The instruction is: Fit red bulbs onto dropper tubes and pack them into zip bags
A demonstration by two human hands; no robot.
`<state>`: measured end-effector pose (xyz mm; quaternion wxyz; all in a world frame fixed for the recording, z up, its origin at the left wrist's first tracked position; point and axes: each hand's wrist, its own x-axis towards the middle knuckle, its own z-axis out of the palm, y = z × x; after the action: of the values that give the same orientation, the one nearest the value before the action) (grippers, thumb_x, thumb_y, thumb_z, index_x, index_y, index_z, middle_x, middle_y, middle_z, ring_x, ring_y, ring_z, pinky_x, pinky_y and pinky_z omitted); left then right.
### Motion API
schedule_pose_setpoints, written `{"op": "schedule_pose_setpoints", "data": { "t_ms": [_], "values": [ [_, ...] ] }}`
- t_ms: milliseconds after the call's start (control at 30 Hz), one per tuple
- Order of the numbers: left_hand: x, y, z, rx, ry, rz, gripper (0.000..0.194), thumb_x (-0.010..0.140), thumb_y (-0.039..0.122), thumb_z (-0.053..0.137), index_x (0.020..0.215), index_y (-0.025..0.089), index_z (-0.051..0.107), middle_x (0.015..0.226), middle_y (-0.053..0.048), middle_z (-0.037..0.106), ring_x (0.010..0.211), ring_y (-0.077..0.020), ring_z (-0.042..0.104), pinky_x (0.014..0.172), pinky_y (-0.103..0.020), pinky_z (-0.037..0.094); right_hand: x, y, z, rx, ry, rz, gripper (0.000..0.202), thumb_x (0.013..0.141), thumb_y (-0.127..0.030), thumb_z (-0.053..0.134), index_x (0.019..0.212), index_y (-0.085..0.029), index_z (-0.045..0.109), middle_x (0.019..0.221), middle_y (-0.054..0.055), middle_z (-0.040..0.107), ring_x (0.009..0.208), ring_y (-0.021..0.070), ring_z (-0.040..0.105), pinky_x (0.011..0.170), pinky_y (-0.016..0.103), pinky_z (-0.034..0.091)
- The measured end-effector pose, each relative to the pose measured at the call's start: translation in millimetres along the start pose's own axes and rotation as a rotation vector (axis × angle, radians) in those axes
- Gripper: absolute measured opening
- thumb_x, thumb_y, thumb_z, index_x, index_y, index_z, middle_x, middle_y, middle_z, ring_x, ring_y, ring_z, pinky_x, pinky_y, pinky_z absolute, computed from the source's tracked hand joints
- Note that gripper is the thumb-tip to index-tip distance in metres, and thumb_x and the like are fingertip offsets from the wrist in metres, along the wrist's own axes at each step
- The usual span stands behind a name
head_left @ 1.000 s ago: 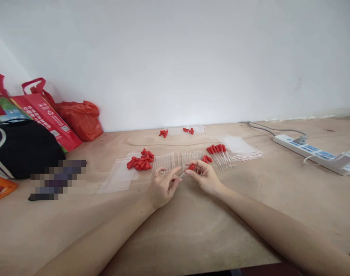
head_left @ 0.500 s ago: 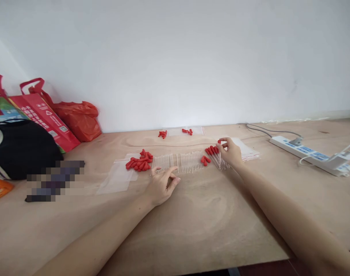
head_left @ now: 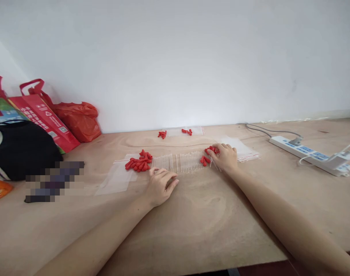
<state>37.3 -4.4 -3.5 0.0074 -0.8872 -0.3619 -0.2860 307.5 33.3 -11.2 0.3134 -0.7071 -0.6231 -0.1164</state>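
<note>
Low over a row of glass droppers with red rubber bulbs [head_left: 211, 149], my right hand [head_left: 225, 157] has its fingers curled round a dropper, partly hidden beneath them. My left hand [head_left: 162, 187] rests on the table with its fingers apart and nothing in them. Its fingertips are near the front ends of a row of thin clear glass tubes [head_left: 162, 161]. More clear tubes [head_left: 191, 161] lie side by side further right. A heap of loose red rubber bulbs [head_left: 138, 161] is left of the tubes. A few red bulbs [head_left: 204, 160] lie between the tubes and my right hand.
Clear plastic bags [head_left: 114, 180] lie at the left, and a stack of bags [head_left: 245, 149] behind my right hand. Further back are small red bulbs [head_left: 162, 134] and another bag [head_left: 175, 132]. A power strip [head_left: 309, 153] is at right; a black bag [head_left: 25, 149] stands left.
My right hand has come down and slightly left, lowering the dropper that it held upright onto the row. My left hand has hardly moved; its fingers lie a little lower.
</note>
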Motion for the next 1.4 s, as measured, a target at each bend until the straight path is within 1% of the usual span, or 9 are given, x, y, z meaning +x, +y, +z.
{"op": "schedule_pose_setpoints", "data": {
  "t_ms": [100, 200, 333, 467, 667, 833, 967, 1200, 1400],
  "values": [
    [0, 1, -1.3, 0.008, -0.007, -0.002, 0.010, 0.081, 0.026, 0.048, 0.081, 0.021, 0.056, 0.077, 0.002, 0.067, 0.075, -0.0157, 0.056, 0.083, -0.038, 0.023, -3, -8, -5, -0.058, -0.080, -0.001, 0.030, 0.074, -0.046, 0.044, 0.083, -0.022, 0.058, 0.085, 0.004, 0.064, 0.086, 0.0239, 0.049, 0.071, 0.034, 0.022],
    [1, 2, -1.8, 0.009, -0.009, -0.004, 0.010, 0.081, 0.026, 0.048, 0.080, 0.021, 0.057, 0.078, 0.001, 0.067, 0.076, -0.0162, 0.056, 0.083, -0.039, 0.023, -4, -13, -8, -0.118, -0.158, 0.072, 0.030, 0.072, -0.045, 0.044, 0.087, -0.021, 0.056, 0.079, 0.005, 0.063, 0.084, 0.0246, 0.051, 0.071, 0.035, 0.022],
    [2, 2, -1.7, 0.014, -0.010, -0.002, 0.011, 0.081, 0.027, 0.048, 0.079, 0.021, 0.057, 0.077, 0.001, 0.067, 0.075, -0.0163, 0.056, 0.082, -0.039, 0.023, -5, -14, -9, -0.153, -0.212, 0.154, 0.030, 0.072, -0.037, 0.043, 0.095, -0.019, 0.052, 0.078, 0.005, 0.063, 0.080, 0.0237, 0.054, 0.072, 0.034, 0.023],
    [2, 3, -2.4, 0.021, -0.010, -0.008, 0.011, 0.080, 0.026, 0.048, 0.078, 0.021, 0.058, 0.077, 0.002, 0.067, 0.075, -0.0164, 0.056, 0.082, -0.039, 0.023, -4, -13, -10, -0.157, -0.250, 0.200, 0.031, 0.072, -0.031, 0.042, 0.099, -0.019, 0.051, 0.079, 0.006, 0.063, 0.080, 0.0234, 0.055, 0.073, 0.035, 0.023],
    [2, 4, -2.7, 0.020, -0.024, -0.017, 0.012, 0.081, 0.027, 0.048, 0.079, 0.021, 0.058, 0.076, 0.002, 0.067, 0.076, -0.0157, 0.056, 0.083, -0.039, 0.022, -2, -8, -16, -0.147, -0.270, 0.229, 0.027, 0.072, -0.034, 0.043, 0.090, -0.021, 0.058, 0.077, 0.005, 0.064, 0.079, 0.0233, 0.056, 0.075, 0.037, 0.024],
    [2, 3, -2.8, 0.018, -0.034, -0.021, 0.013, 0.081, 0.027, 0.047, 0.079, 0.022, 0.058, 0.077, 0.001, 0.067, 0.076, -0.0167, 0.056, 0.084, -0.040, 0.023, -4, -3, -21, -0.133, -0.268, 0.207, 0.026, 0.073, -0.035, 0.043, 0.085, -0.023, 0.063, 0.077, 0.005, 0.066, 0.079, 0.0239, 0.057, 0.077, 0.039, 0.025],
    [2, 4, -3.1, 0.017, -0.034, -0.021, 0.013, 0.081, 0.027, 0.047, 0.079, 0.022, 0.059, 0.077, 0.001, 0.067, 0.075, -0.0169, 0.056, 0.083, -0.041, 0.024, -6, -3, -23, -0.131, -0.271, 0.192, 0.026, 0.073, -0.033, 0.043, 0.083, -0.023, 0.065, 0.077, 0.006, 0.066, 0.078, 0.0235, 0.058, 0.076, 0.039, 0.026],
    [1, 3, -3.3, 0.026, -0.034, -0.016, 0.013, 0.081, 0.027, 0.047, 0.079, 0.022, 0.059, 0.078, 0.001, 0.067, 0.077, -0.0168, 0.057, 0.084, -0.040, 0.023, -6, -3, -21, -0.122, -0.299, 0.195, 0.024, 0.071, -0.030, 0.044, 0.078, -0.024, 0.066, 0.075, 0.005, 0.066, 0.076, 0.0219, 0.057, 0.077, 0.038, 0.027],
    [1, 3, -3.1, 0.026, -0.036, -0.015, 0.013, 0.082, 0.027, 0.047, 0.079, 0.021, 0.059, 0.079, 0.000, 0.068, 0.077, -0.0168, 0.056, 0.085, -0.041, 0.022, -5, -1, -26, -0.152, -0.329, 0.207, 0.022, 0.069, -0.025, 0.044, 0.073, -0.023, 0.066, 0.071, 0.005, 0.065, 0.071, 0.0210, 0.056, 0.075, 0.037, 0.027]
  ]
}}
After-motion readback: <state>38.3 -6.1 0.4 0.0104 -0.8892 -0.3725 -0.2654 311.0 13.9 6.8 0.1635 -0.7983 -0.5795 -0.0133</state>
